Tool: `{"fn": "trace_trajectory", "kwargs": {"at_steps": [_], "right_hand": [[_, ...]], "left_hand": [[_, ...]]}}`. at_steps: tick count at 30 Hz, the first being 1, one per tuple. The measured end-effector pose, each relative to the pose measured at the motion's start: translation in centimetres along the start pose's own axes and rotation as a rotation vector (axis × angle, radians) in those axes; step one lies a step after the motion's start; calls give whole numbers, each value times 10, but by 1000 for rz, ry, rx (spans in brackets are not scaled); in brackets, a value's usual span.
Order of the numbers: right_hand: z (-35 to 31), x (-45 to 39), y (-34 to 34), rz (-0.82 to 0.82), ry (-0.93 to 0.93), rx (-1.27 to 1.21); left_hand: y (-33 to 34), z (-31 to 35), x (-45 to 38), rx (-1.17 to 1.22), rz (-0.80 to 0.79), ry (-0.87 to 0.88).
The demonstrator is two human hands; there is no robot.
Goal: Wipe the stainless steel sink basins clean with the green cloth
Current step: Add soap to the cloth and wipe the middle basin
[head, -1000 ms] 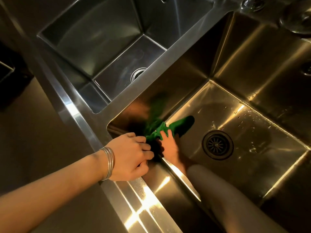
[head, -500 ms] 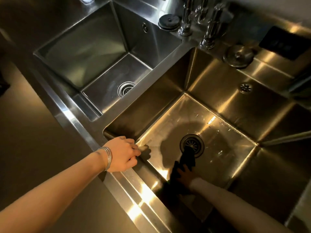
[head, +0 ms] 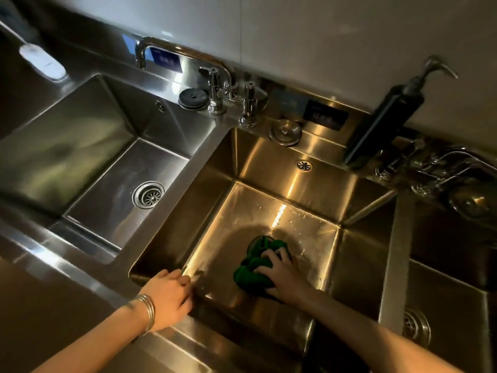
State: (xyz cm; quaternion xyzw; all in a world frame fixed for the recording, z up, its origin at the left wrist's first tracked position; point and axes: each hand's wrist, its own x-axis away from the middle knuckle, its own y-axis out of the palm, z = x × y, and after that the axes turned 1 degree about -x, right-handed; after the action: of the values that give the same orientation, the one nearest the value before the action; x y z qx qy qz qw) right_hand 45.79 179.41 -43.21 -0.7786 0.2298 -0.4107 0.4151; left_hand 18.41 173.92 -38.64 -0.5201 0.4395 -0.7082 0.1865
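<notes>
Head view: right hand bunches the cloth against the middle basin floor. Left hand, fingers relaxed, rests on the basin's rim.

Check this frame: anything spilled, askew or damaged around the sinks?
Nothing stands out. Water droplets dot the middle basin floor, normal for wiping. The right hand presses the bunched green cloth beside the drain; the left hand rests on the front rim.

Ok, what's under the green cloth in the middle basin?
The green cloth, pressed down by the right hand, lies on the basin floor over the drain; only the drain's rim peeks out at the far edge. The rest is covered.
</notes>
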Motion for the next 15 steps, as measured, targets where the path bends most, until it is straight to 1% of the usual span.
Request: {"fn": "trace_trajectory", "kwargs": {"at_steps": [1, 2, 4, 6, 7, 8, 11, 13, 15], "right_hand": [[-1, 2, -4, 36, 39, -11], [-3, 2, -8, 75, 79, -30], [-15, 0, -16, 167, 169, -108], [-31, -5, -23, 287, 247, -203], [-39, -9, -25, 338, 287, -250], [-45, -14, -27, 391, 338, -271], [-63, -20, -39, 425, 535, -399], [-68, -27, -43, 466, 559, -330], [-75, -33, -52, 508, 591, -322]], "left_hand": [[-9, 0, -4, 6, -1, 22], [-17, -1, -10, -46, 88, 44], [-34, 0, -31, 51, 96, 29], [-48, 5, -56, 136, 28, 18], [-54, 6, -67, 131, 52, 40], [-63, 5, -74, 107, 96, 75], [-88, -14, -90, 41, 199, 191], [-101, -31, -100, 38, 276, 280], [-113, -38, -110, 84, 310, 363]]}}
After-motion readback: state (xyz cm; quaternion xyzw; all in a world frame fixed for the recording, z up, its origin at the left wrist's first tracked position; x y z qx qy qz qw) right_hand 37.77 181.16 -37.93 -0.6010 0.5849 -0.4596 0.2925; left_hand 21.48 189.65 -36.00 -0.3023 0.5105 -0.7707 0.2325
